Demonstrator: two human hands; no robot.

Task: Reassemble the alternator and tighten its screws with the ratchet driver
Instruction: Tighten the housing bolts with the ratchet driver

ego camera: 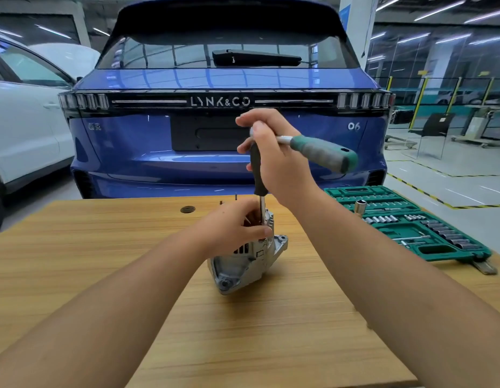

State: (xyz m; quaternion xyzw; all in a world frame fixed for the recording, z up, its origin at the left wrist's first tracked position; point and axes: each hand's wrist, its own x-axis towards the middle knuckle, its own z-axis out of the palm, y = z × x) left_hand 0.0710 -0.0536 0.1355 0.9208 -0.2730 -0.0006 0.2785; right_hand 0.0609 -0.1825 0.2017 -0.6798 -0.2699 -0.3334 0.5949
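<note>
A person's right hand gripped the ratchet, its shaft set upright on the alternator at mid-bench. The left hand pinched the shaft's tip, steadying it. Tightening appeared under way; swinging the handle seemed next.

Bare surface lies left of my alternator; the socket case blocks the right, small screws stand behind.

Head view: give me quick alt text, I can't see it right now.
The right hand holds a green-handled ratchet atop an upright driver set into an alternator on a wooden table, while the left hand steadies the shaft. A green socket case lies to the right.
</note>
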